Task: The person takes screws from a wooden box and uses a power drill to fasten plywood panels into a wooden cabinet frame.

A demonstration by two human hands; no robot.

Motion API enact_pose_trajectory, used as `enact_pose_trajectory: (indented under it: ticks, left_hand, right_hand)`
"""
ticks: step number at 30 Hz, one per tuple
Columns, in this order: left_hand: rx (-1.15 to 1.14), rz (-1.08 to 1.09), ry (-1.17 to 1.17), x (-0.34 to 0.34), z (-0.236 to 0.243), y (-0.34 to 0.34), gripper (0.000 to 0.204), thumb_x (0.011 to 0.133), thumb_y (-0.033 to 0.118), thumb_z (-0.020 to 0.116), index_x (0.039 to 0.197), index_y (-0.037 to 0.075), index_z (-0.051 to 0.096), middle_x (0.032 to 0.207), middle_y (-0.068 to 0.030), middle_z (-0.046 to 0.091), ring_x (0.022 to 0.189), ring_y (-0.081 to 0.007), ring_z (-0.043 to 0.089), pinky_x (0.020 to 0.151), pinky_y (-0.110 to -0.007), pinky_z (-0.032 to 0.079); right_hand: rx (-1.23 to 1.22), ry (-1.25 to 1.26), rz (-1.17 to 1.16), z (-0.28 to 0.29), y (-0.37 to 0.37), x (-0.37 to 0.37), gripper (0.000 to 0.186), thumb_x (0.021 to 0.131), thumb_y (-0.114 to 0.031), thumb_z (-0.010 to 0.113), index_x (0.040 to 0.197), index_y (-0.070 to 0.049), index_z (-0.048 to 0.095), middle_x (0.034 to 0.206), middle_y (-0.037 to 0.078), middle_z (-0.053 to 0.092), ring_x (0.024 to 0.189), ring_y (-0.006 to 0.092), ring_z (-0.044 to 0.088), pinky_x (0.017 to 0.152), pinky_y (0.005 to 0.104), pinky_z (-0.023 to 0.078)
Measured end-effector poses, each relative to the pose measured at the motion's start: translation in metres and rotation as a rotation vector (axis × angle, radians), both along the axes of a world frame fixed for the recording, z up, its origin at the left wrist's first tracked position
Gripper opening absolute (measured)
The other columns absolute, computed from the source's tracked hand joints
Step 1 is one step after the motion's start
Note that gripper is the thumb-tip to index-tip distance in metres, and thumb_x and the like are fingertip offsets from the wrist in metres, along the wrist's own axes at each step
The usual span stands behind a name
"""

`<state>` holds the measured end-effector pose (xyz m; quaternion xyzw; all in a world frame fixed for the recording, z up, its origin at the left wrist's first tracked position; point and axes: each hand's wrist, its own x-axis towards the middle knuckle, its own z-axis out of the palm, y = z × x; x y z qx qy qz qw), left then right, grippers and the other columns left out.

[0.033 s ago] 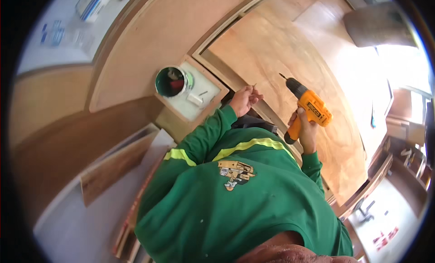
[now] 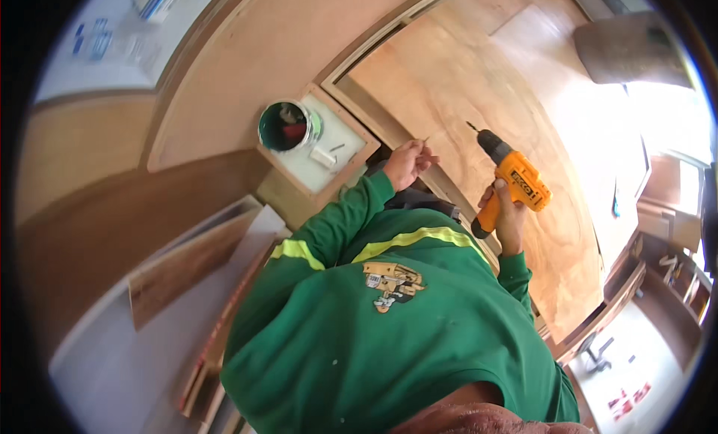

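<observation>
My left hand (image 2: 407,165), in a green sleeve, pinches a small thin item (image 2: 424,141), which looks like a screw, at the near edge of a pale plywood panel (image 2: 449,75). To its right, my right hand (image 2: 501,206) grips an orange-and-black cordless drill (image 2: 522,181) by the handle, its bit pointing up and left over the plywood. Left of my left hand, a framed white board (image 2: 336,168) bears an open bucket (image 2: 284,127) with dark green and red things inside and a small white piece (image 2: 324,156).
A curved wooden panel (image 2: 239,53) lies at the upper left, with a white surface (image 2: 112,68) beyond. Boards (image 2: 183,262) lean at lower left. A grey cylindrical object (image 2: 621,45) is at upper right; open cabinets (image 2: 666,277) and a white surface with tools (image 2: 628,344) are at right.
My hands and the drill sit very slightly further right in the picture, and the surroundings have shifted a little. Both grips look the same.
</observation>
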<state>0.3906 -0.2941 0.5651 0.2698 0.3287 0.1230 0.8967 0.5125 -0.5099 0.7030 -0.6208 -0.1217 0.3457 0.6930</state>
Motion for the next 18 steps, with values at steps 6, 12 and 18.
enact_pose_trajectory:
  ticks: [6, 12, 18]
  left_hand:
    - [0.085, -0.042, -0.057, 0.009, 0.024, 0.005, 0.016, 0.102, 0.022, 0.050, 0.107, 0.008, 0.054, 0.101, -0.0044, 0.060, 0.099, -0.0212, 0.067, 0.074, -0.024, 0.051]
    - [0.334, -0.128, -0.073, 0.005, 0.044, -0.003, 0.017, 0.103, 0.019, 0.048, 0.114, 0.007, 0.049, 0.099, -0.0057, 0.060, 0.099, -0.0217, 0.067, 0.073, -0.024, 0.052]
    - [0.136, 0.065, -0.105, -0.012, 0.024, 0.012, 0.023, 0.105, 0.027, 0.039, 0.112, 0.008, 0.049, 0.098, -0.0055, 0.061, 0.098, -0.0249, 0.068, 0.073, -0.028, 0.052]
  right_hand:
    - [-0.098, -0.055, 0.162, -0.016, 0.029, 0.004, 0.027, 0.093, -0.023, 0.064, 0.107, 0.000, 0.059, 0.069, 0.006, 0.060, 0.058, 0.0147, 0.059, 0.052, 0.0275, 0.048]
    - [-0.085, -0.175, 0.295, -0.016, 0.035, 0.010, 0.022, 0.093, -0.016, 0.062, 0.107, 0.002, 0.059, 0.070, 0.005, 0.061, 0.060, 0.0130, 0.060, 0.055, 0.0262, 0.049]
    - [0.017, -0.151, 0.360, -0.016, 0.043, 0.018, 0.020, 0.092, -0.013, 0.063, 0.107, 0.001, 0.060, 0.074, 0.005, 0.061, 0.062, 0.0124, 0.060, 0.058, 0.0266, 0.050]
